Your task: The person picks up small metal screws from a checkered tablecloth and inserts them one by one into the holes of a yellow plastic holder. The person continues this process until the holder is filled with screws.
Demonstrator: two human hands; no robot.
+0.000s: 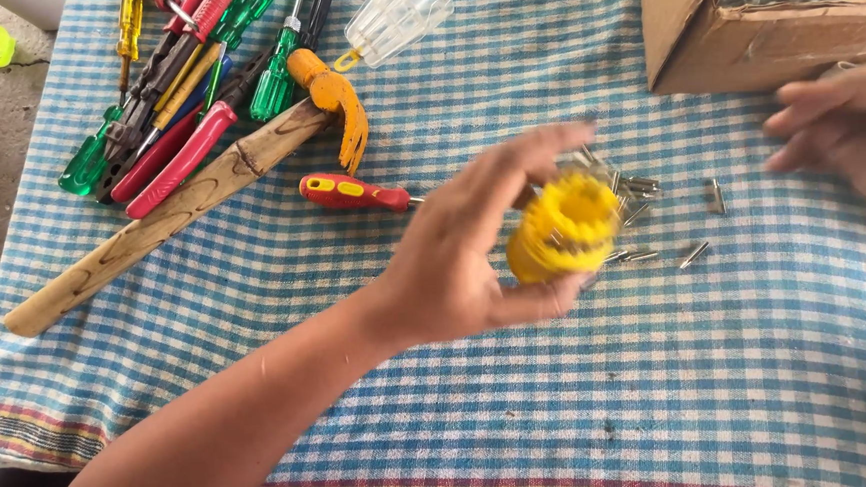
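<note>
My left hand (pixel 464 252) grips a round yellow bit holder (pixel 564 227) above the checked tablecloth, thumb below and fingers over its top; the holder is blurred. Several small metal screwdriver bits (pixel 641 196) lie scattered on the cloth just behind and to the right of it. My right hand (pixel 847 133) hovers at the right edge, blurred, fingers loosely curled, with nothing visible in it. A red-and-yellow screwdriver (pixel 350 191) lies just left of my left hand.
A hammer with a long wooden handle (pixel 171 214) and yellow head (pixel 336 97) lies at the left. Several screwdrivers and pliers (pixel 182 78) are piled at the upper left. A clear plastic case (pixel 397 17) sits at the top, a cardboard box (pixel 740 24) at the upper right.
</note>
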